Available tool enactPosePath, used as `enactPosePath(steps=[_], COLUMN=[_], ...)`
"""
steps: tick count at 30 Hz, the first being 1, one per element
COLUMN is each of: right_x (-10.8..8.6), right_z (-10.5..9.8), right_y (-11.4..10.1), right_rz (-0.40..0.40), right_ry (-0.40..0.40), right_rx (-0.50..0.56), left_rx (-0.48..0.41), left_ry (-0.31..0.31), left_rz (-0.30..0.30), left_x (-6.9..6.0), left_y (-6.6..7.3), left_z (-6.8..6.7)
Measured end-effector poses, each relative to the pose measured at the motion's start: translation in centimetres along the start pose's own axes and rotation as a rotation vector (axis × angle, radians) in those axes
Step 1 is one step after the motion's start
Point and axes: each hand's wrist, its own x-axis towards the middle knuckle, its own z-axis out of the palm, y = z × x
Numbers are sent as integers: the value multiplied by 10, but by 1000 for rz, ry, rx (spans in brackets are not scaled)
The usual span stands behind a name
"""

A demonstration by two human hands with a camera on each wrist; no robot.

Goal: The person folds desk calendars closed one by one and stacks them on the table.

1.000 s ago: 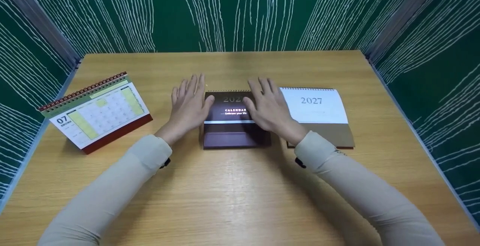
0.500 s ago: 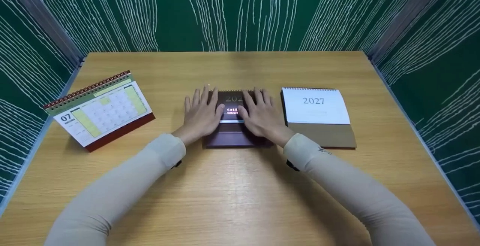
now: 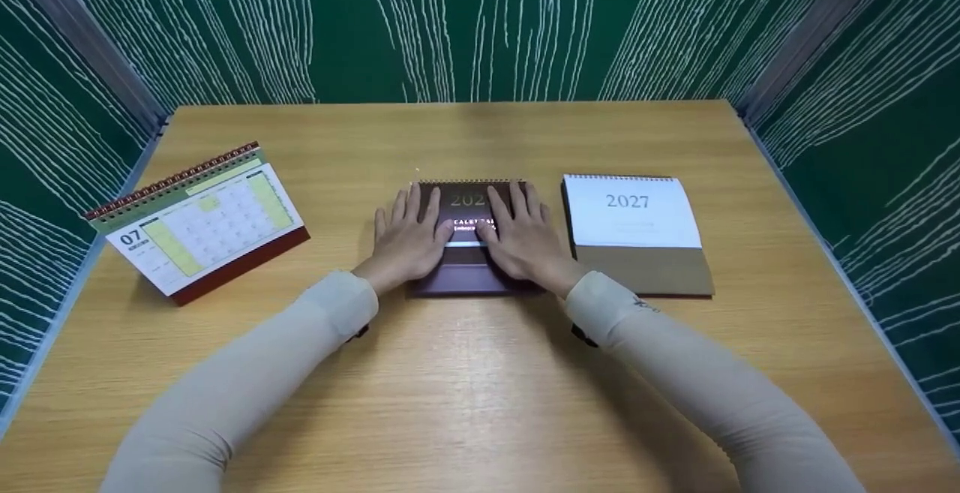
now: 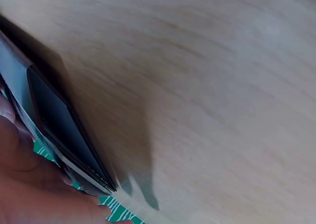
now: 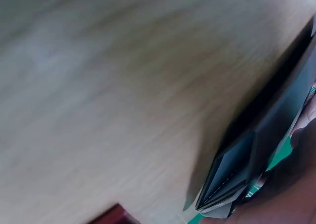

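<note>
Head view: I see a dark, pale-striped, wire-bound calendar (image 3: 466, 255) on the desk (image 3: 472, 380), left hand (image 3: 409, 238) and right hand (image 3: 527, 241) lying over it, fingers straight, released. Left wrist view: its hollow left side. Right wrist view: the opposite side, equally dark.

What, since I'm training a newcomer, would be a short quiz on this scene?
1. Fill in: the white calendar shows the year ...
2. True or false: the calendar showing 07 is angled to the white calendar.
3. Multiple choice: which do the left hand and right hand partly cover in the head view? a) white calendar b) dark calendar c) calendar showing 07

Key: 1. 2027; 2. true; 3. b
</note>
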Motion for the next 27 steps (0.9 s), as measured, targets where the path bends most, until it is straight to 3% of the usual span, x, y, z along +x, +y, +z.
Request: enactPosePath(steps=[9, 27], right_x=[-3, -2], right_z=[4, 6], right_y=[-1, -3], right_rz=[32, 21], right_ry=[-54, -86], right_rx=[11, -15], left_rx=[-17, -18], left_ry=[-28, -47], left_rz=[15, 7], left_x=[-8, -10], left_y=[1, 2], left_z=[2, 2])
